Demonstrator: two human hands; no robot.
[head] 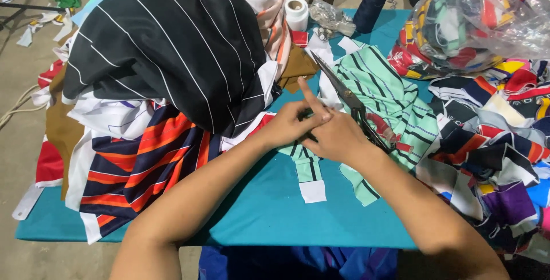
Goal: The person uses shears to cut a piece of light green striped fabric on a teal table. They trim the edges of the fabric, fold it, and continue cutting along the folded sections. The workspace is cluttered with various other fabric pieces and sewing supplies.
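The green striped strip (312, 168) lay flat on the teal tabletop (269, 211), pinched at its upper end by the left hand (292, 124) so it stayed taut. The right hand (338, 139) gripped the scissors (349, 99), blades pointing away (apparently closed), just beside it. A black striped fabric pile (172, 51) sat to the left.
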